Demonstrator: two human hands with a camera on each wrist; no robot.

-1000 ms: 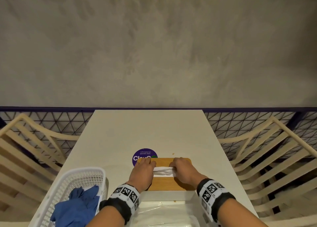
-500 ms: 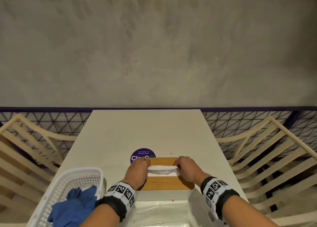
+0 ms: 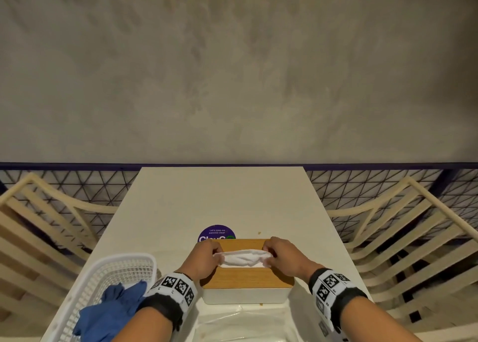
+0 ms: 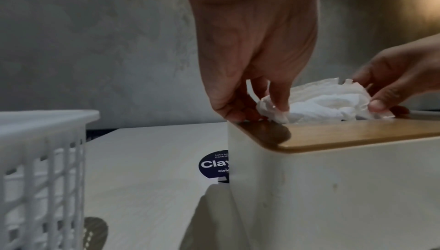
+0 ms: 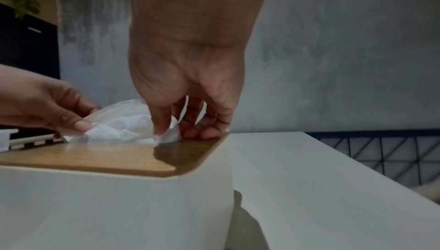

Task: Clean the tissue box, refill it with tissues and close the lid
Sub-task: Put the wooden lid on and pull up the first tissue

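A white tissue box [image 3: 245, 295] [image 4: 345, 194] [image 5: 114, 209] stands on the table with its wooden lid [image 3: 245, 277] [image 4: 357, 133] [image 5: 95, 157] seated on top. A crumpled white tissue [image 3: 244, 257] [image 4: 326, 103] [image 5: 121, 128] sticks up through the lid's slot. My left hand [image 3: 207, 257] [image 4: 262, 109] pinches the tissue's left end between thumb and fingers. My right hand [image 3: 280, 255] [image 5: 176, 130] pinches its right end, the other fingertips resting on the lid's corner.
A white mesh basket [image 3: 108, 279] [image 4: 43, 160] holding a blue cloth [image 3: 108, 313] stands at the left. A purple round sticker [image 3: 216, 233] lies on the table [image 3: 219, 199] behind the box. Clear plastic wrap [image 3: 243, 323] lies at the near edge. Slatted chairs [image 3: 413, 238] flank the table.
The tissue has come further up out of the slot and bunched wider between my two hands, which have drawn slightly apart along the slot. The box has stayed in place.
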